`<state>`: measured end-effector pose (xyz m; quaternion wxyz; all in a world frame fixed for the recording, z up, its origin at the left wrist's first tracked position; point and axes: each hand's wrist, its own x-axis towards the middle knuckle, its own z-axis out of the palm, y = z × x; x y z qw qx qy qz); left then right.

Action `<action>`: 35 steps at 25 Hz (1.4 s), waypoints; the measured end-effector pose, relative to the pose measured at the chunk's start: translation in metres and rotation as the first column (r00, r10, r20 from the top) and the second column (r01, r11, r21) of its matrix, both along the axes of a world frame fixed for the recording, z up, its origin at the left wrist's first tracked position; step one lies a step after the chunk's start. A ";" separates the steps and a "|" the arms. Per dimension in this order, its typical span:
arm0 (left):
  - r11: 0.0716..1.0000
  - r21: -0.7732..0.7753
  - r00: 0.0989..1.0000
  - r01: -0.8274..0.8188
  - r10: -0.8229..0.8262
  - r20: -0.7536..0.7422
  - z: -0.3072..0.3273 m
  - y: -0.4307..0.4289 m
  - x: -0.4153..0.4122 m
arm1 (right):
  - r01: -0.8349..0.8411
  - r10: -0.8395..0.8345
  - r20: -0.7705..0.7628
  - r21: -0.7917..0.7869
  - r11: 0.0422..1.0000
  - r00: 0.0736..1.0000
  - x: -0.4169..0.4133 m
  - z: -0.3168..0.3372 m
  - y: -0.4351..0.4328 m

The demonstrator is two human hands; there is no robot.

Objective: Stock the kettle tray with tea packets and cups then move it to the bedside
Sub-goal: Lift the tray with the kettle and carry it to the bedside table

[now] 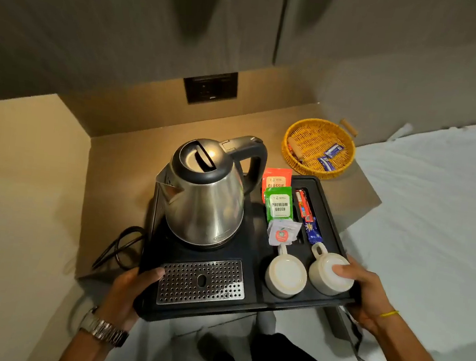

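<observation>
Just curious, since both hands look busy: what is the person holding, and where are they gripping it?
The black kettle tray. The left hand grips its near left corner beside the metal drip grate; the right hand grips its near right edge, thumb resting on an upturned cup.

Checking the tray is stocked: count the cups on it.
2. Both sit upside down at the black tray's front right: the left cup beside the drip grate, the right cup under the right hand's thumb. None seem hidden.
</observation>
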<state>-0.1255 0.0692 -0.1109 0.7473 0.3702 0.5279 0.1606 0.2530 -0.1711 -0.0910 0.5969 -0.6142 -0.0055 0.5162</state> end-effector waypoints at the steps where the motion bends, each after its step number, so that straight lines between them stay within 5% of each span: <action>1: 0.999 0.004 0.999 0.042 -0.042 0.008 0.004 -0.005 0.004 | 0.022 -0.022 -0.011 0.020 1.000 1.000 -0.001 0.004 -0.013; 10: 0.928 0.040 0.925 0.372 -0.366 -0.101 0.074 -0.080 0.121 | 0.228 -0.245 0.109 0.147 0.963 0.963 0.038 0.048 -0.188; 17: 0.713 0.208 0.736 0.670 -0.675 -0.058 0.129 -0.231 0.286 | 0.445 -0.496 0.209 0.247 0.861 0.843 0.101 0.082 -0.403; 19: 0.595 0.369 0.663 0.714 -0.744 -0.085 0.135 -0.284 0.330 | 0.524 -0.575 0.215 0.250 0.814 0.790 0.116 0.091 -0.471; 23: 0.407 0.453 0.495 0.793 -0.865 -0.089 0.134 -0.380 0.429 | 0.698 -0.739 0.207 0.241 0.674 0.641 0.132 0.106 -0.595; 29: 0.177 0.280 0.221 0.944 -0.966 -0.134 0.147 -0.542 0.619 | 0.888 -0.904 0.160 0.183 0.423 0.397 0.151 0.102 -0.743; 35: -0.015 0.263 -0.015 0.965 -1.000 -0.005 0.126 -0.683 0.785 | 0.958 -0.967 0.182 0.191 0.215 0.180 0.219 0.096 -0.853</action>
